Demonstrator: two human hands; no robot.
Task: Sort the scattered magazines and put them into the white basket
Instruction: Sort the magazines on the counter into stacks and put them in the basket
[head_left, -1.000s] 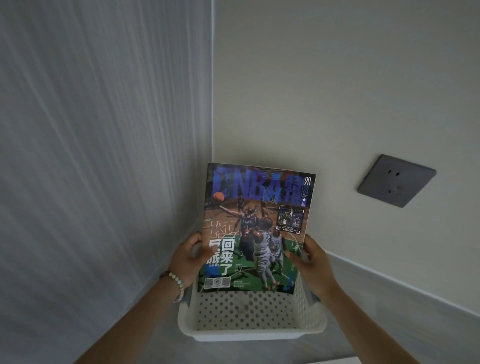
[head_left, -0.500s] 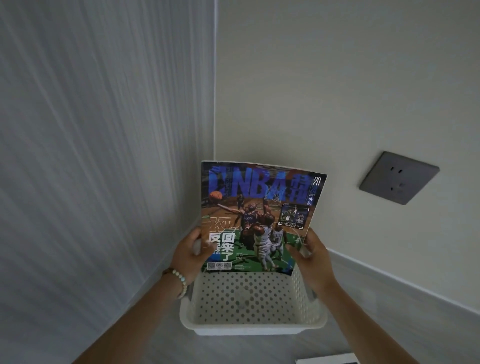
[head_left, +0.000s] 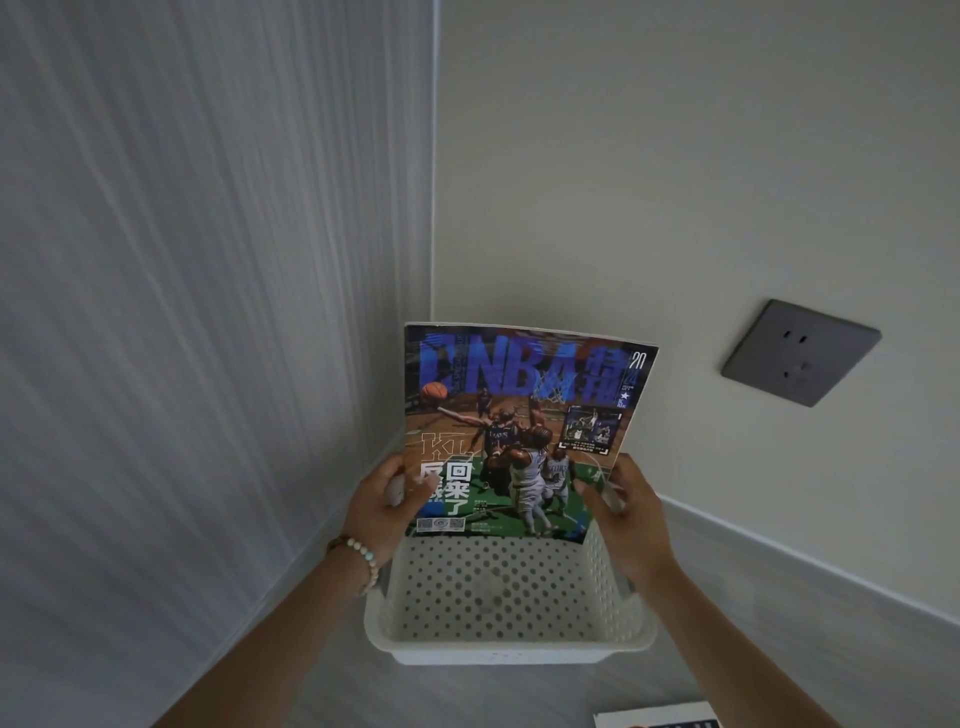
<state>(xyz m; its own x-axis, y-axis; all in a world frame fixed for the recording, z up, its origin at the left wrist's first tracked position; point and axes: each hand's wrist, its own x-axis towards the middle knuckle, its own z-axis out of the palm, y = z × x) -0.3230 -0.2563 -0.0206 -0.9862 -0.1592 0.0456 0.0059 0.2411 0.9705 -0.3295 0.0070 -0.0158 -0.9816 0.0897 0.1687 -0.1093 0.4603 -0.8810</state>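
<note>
While both hands hold it upright over the white basket (head_left: 511, 649), the magazine (head_left: 519, 431) shows its basketball cover to the camera, its lower edge at the basket's far rim. The left hand (head_left: 384, 506) grips the lower left edge, thumb on the cover, with a bead bracelet (head_left: 363, 558) at the wrist. The right hand (head_left: 631, 514) pinches the lower right edge. The basket sits on the floor in a wall corner. A grey socket (head_left: 800, 351) is on the right wall, and another magazine's corner (head_left: 657, 717) shows at the bottom edge.
</note>
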